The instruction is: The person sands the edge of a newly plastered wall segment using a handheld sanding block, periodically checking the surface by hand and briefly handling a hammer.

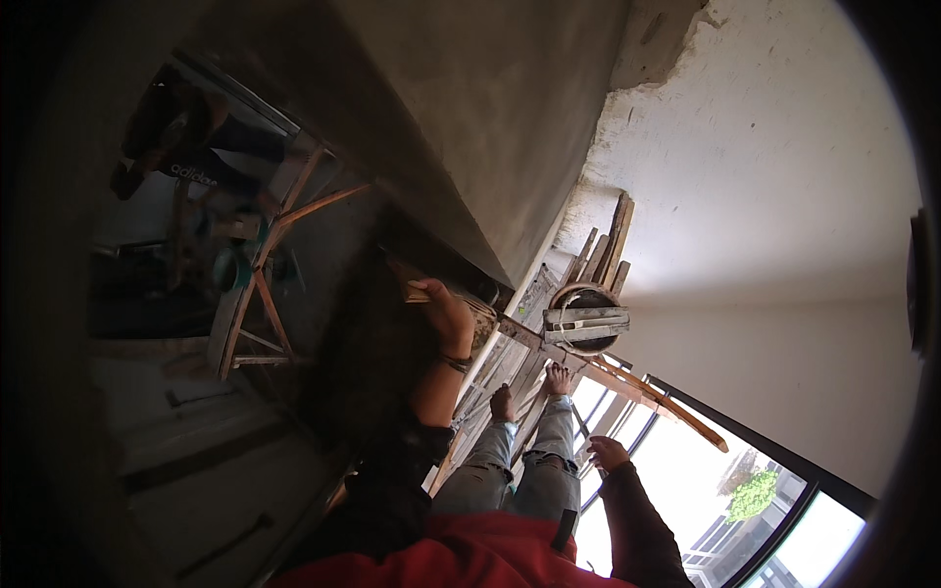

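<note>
My left hand reaches out to the dark wall edge, its thumb over a flat, light-edged piece that looks like wood. Shadow hides most of that piece, so its exact kind is unclear. Low on the right, my right hand hangs beside my leg with curled fingers, in front of the bright window. A thin grey strip passes at its fingers; whether it is gripped cannot be made out. Ahead of my bare feet stands a round bucket with a mortar-stained, handled wooden float across its top.
Wooden planks lie under my feet, with a crossing timber. Upright wood offcuts lean behind the bucket. A plastered wall rises ahead. Down in the dim left area are a wooden trestle and another person.
</note>
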Motion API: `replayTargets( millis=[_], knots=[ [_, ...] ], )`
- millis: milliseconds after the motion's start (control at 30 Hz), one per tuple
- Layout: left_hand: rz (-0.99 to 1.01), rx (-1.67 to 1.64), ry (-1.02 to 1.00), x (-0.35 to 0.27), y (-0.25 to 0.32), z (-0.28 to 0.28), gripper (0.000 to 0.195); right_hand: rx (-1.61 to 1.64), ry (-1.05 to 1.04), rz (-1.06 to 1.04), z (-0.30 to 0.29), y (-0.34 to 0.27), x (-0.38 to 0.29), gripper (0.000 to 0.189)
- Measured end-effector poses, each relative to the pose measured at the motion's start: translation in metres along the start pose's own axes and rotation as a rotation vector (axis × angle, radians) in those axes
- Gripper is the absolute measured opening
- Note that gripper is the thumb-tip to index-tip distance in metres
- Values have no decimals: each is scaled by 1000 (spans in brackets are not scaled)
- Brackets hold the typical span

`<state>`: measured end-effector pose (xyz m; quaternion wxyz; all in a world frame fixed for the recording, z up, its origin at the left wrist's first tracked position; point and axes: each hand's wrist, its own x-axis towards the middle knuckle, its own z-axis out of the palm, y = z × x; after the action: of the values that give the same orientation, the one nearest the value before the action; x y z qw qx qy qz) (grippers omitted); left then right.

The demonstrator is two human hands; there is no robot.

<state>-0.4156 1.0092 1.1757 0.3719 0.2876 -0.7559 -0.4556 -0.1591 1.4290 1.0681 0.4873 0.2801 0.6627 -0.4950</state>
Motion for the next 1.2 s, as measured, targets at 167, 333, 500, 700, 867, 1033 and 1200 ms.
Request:
replayTargets(
  millis=[167,333,500,700,867,1033,1200],
  knots=[
    [779,303,96,46,90,20,59,29,36,33,0,0,11,31],
    [127,-303,-6,30,101,43,63,141,13,-1,14,9,2,35],
    [470,261,-21,90,124,20,62,91,-24,82,6,27,0,33],
    [486,-441,-118,69,169,24,63,118,6,76,3,11,-3,30],
    [370,-288,-102,80,139,19,67,163,-24,-34,4,4,5,34],
    [671,-45,-156,104,213,14,62,219,-9,-23,-6,6,0,34],
    [160,96,-320,19,23,4,60,98,-39,-79,6,-13,-6,29]
  ],
)
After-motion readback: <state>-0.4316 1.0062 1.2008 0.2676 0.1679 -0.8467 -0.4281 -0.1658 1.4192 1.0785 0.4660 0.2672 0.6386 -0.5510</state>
